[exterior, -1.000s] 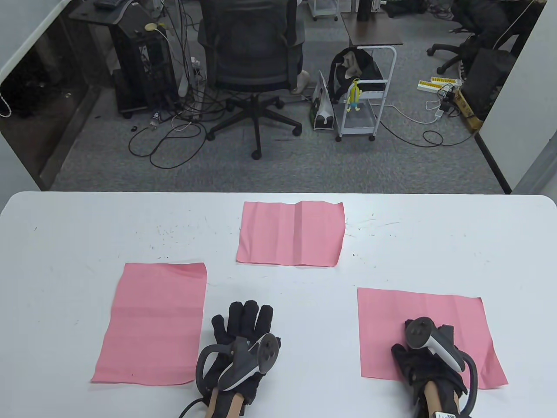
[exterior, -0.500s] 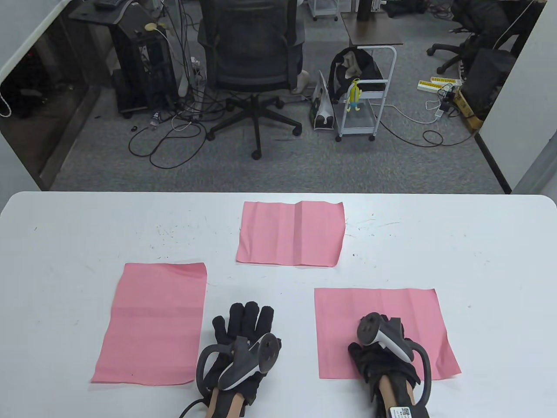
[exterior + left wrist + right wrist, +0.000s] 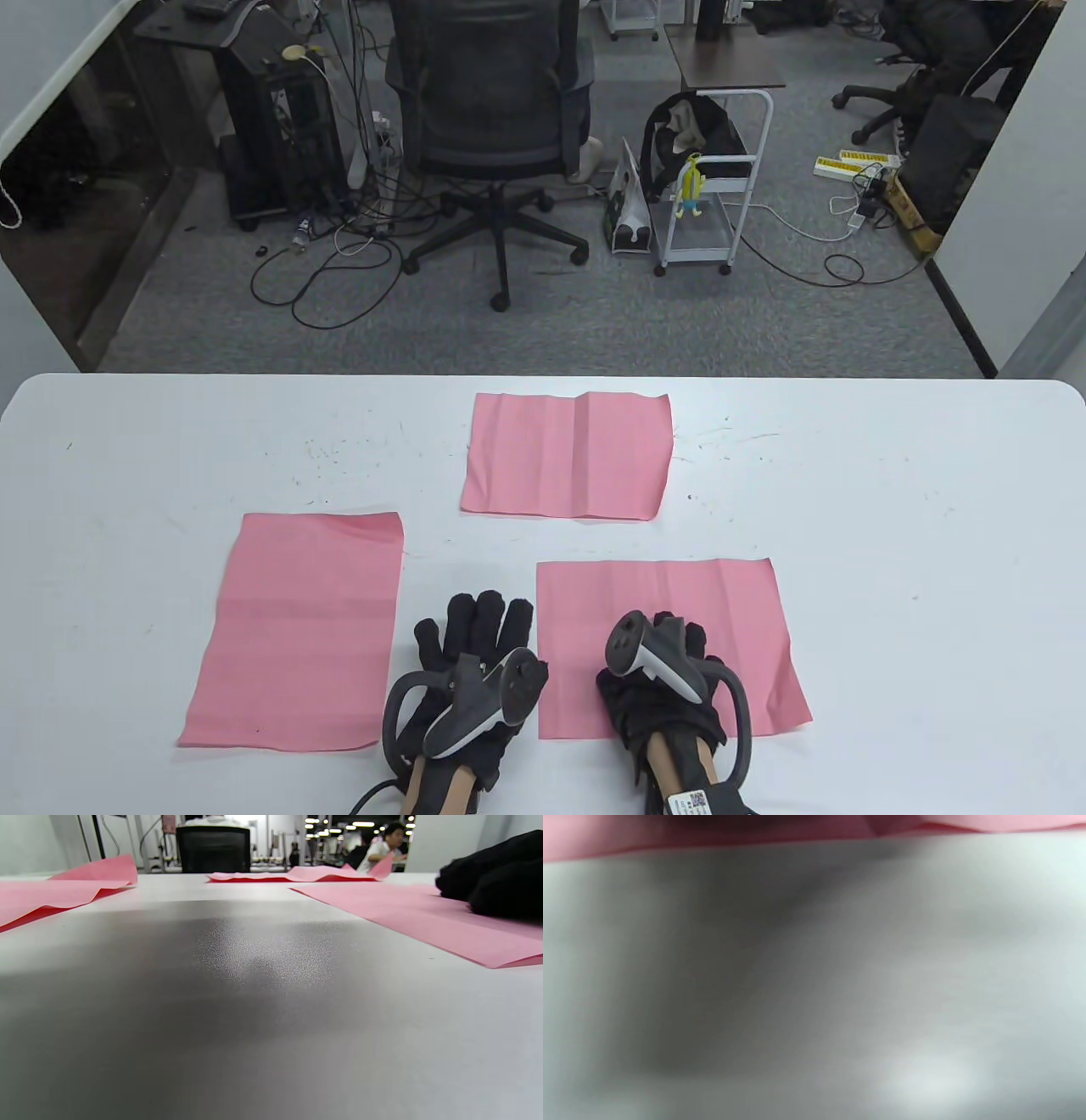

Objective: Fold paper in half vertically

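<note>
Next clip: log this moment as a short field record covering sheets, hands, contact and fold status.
sheets: three pink papers on the white table
near sheet: flat, unfolded, under the right hand
left sheet: flat, untouched
far sheet: flat, centre crease showing
right hand: rests on near sheet
left hand: flat on bare table, fingers spread
fold status: not started

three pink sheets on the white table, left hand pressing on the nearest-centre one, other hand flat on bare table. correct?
Wrong hand. In the table view the right hand rests on the near-centre pink paper sheet; the left hand lies flat on the bare white table. Three pink sheets is correct.
</note>
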`<act>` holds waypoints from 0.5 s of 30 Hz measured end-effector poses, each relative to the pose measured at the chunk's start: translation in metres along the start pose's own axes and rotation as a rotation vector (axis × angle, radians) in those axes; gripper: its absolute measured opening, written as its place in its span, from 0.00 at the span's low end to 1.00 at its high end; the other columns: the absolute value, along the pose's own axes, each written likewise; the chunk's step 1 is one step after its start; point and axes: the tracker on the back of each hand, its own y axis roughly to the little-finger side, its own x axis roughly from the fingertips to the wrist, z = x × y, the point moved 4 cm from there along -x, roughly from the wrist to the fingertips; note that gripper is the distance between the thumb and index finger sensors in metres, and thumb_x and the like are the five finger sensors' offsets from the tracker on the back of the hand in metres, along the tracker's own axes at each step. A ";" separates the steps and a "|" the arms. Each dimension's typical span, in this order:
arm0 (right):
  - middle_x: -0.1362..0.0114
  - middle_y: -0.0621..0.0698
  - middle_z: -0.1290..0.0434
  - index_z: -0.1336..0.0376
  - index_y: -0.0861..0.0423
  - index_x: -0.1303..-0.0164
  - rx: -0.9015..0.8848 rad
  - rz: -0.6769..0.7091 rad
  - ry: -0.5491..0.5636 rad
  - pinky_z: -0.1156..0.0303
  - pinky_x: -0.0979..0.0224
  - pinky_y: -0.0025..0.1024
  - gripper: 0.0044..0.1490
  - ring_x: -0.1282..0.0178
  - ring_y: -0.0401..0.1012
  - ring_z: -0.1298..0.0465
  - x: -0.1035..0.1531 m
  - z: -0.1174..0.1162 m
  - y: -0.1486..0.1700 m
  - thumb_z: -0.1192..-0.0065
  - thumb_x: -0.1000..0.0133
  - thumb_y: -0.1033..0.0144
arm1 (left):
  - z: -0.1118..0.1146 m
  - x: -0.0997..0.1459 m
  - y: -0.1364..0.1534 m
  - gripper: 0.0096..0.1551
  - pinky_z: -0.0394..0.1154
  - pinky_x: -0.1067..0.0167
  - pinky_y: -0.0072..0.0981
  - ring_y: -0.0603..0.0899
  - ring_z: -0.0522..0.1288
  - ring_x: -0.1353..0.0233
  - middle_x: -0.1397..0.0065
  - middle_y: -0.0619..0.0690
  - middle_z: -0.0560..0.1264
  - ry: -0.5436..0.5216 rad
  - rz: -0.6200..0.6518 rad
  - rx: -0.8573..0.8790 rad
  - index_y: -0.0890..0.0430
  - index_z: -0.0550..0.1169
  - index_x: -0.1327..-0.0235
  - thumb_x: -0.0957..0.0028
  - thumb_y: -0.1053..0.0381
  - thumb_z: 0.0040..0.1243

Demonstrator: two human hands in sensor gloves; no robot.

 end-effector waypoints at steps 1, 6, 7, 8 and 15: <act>0.17 0.54 0.72 0.71 0.42 0.23 0.004 0.007 -0.004 0.59 0.22 0.66 0.49 0.18 0.62 0.67 0.001 -0.001 -0.010 0.61 0.47 0.37 | 0.000 0.000 0.000 0.46 0.47 0.22 0.78 0.70 0.45 0.10 0.06 0.55 0.46 0.001 0.000 0.002 0.44 0.45 0.11 0.41 0.29 0.34; 0.16 0.54 0.72 0.72 0.42 0.23 0.019 0.012 -0.003 0.59 0.22 0.66 0.49 0.18 0.62 0.67 0.004 -0.005 -0.039 0.62 0.47 0.36 | 0.000 0.000 0.002 0.45 0.47 0.22 0.78 0.70 0.44 0.10 0.06 0.55 0.46 0.003 -0.007 0.012 0.44 0.45 0.11 0.40 0.31 0.34; 0.16 0.54 0.72 0.72 0.42 0.23 0.022 0.012 -0.003 0.59 0.22 0.65 0.49 0.18 0.62 0.67 0.005 -0.005 -0.045 0.62 0.47 0.36 | 0.000 0.000 0.003 0.44 0.47 0.22 0.78 0.70 0.45 0.10 0.06 0.55 0.46 0.006 -0.019 0.016 0.44 0.45 0.11 0.39 0.31 0.34; 0.16 0.54 0.73 0.72 0.42 0.23 0.021 0.014 -0.004 0.59 0.22 0.65 0.49 0.18 0.61 0.67 0.005 -0.006 -0.047 0.62 0.47 0.36 | 0.000 0.000 0.004 0.43 0.47 0.22 0.78 0.70 0.45 0.10 0.06 0.55 0.46 0.008 -0.030 0.018 0.44 0.45 0.11 0.39 0.32 0.33; 0.16 0.55 0.72 0.72 0.42 0.23 0.022 0.010 0.015 0.59 0.22 0.66 0.49 0.18 0.62 0.67 0.005 -0.011 -0.062 0.63 0.47 0.35 | 0.003 -0.002 0.010 0.43 0.46 0.22 0.78 0.71 0.45 0.10 0.06 0.56 0.46 0.026 -0.059 0.045 0.45 0.46 0.11 0.38 0.34 0.33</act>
